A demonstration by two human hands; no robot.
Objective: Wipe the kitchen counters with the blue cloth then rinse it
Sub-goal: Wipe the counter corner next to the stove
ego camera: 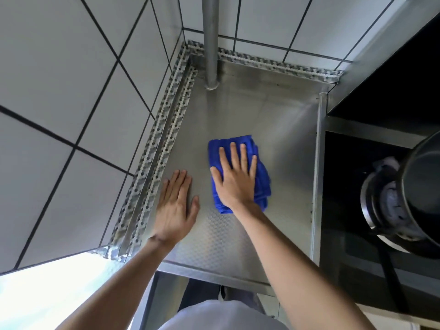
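Observation:
A folded blue cloth (pixel 263 181) lies in the middle of the stainless steel counter (pixel 281 129). My right hand (pixel 234 177) presses flat on top of it with straight, spread fingers. My left hand (pixel 175 206) rests flat on the bare steel just left of the cloth, fingers straight and together. Part of the cloth is hidden under my right palm.
White tiled walls (pixel 71 91) close the counter at the left and back, with patterned tape along the joint. A metal pipe (pixel 210 44) rises at the back corner. At the right, a black stove (pixel 352 186) holds a large metal pot (pixel 404 198).

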